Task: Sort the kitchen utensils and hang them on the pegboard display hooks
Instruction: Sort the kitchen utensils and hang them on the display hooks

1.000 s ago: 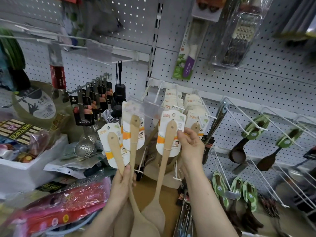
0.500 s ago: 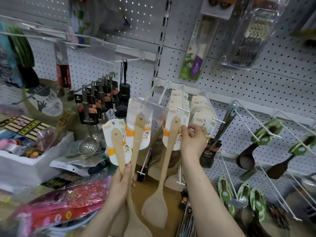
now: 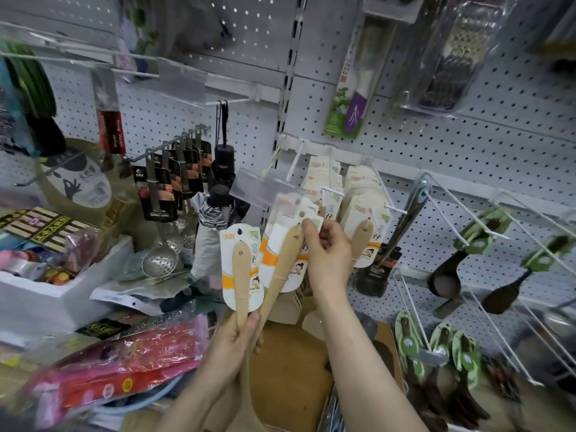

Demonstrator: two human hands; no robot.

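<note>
My left hand point(image 3: 236, 342) grips the handles of two wooden spatulas, both pointing up. The left spatula point(image 3: 242, 269) carries a white and orange card. The second spatula point(image 3: 283, 266) leans right, and my right hand point(image 3: 328, 249) pinches the top of its card just below a white wire hook point(image 3: 331, 190) on the pegboard point(image 3: 467, 145). More carded wooden spatulas point(image 3: 361, 236) hang in rows on that hook and on the one to its right. My right hand hides part of the cards.
Metal skimmers point(image 3: 162, 188) and a folded umbrella point(image 3: 218, 213) hang to the left. A white box point(image 3: 46, 291) and pink packages point(image 3: 124, 369) lie at the lower left. Dark spoons with green cards point(image 3: 480, 232) hang on long hooks at the right. A cardboard box point(image 3: 290, 369) sits below.
My right hand no longer holds the spatula it had at the hooks. It has moved left to the card of the second spatula in my left hand. The view has shifted slightly.
</note>
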